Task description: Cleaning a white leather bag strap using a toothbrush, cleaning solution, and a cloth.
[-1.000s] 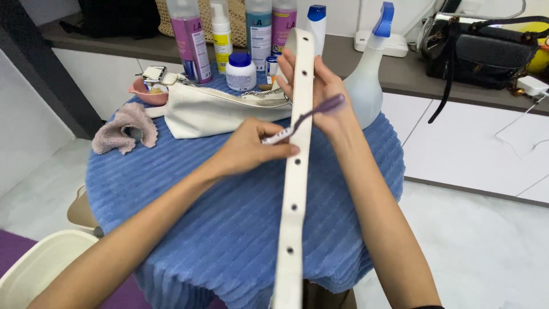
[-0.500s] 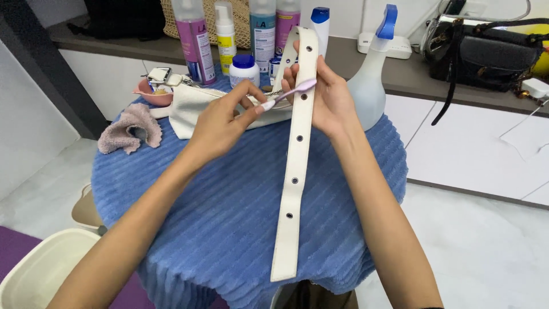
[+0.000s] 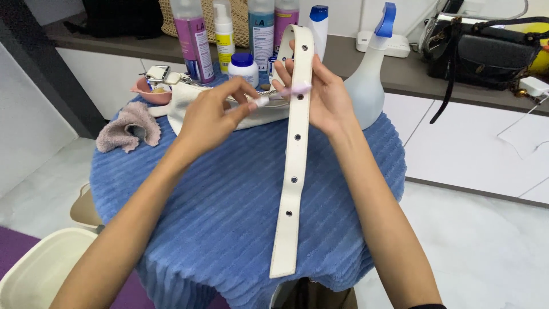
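1. At the far left we see a crumpled pinkish-grey cloth (image 3: 127, 126) lying on the blue ribbed cover of the round desk (image 3: 217, 194).
2. Just behind it sits a small pink dish (image 3: 150, 88) with a metal clip-like piece resting on its rim; we cannot tell what else it holds.
3. A row of bottles (image 3: 229, 34) stands at the back edge of the desk, with a small white jar with a blue lid (image 3: 243, 67) in front of them.
4. Our left hand (image 3: 209, 117) hovers above a white bag (image 3: 229, 109) lying flat on the desk; its fingers (image 3: 251, 103) are pinched on the pale handle of a small brush (image 3: 286, 91), whose pinkish head meets the belt.
5. The white belt (image 3: 294, 154) runs nearly upright through the middle of the view, its row of dark eyelet holes facing us, its lower end hanging past the front edge of the desk.
6. Our right hand (image 3: 323, 97) supports the belt's upper part from behind, fingers spread and lightly curled along the strap, the thumb at its right edge.
7. Just right of that hand a translucent spray bottle with a blue trigger (image 3: 372, 80) stands on the desk.
8. Farthest right, a black handbag (image 3: 486, 54) rests on a grey counter beyond the desk.
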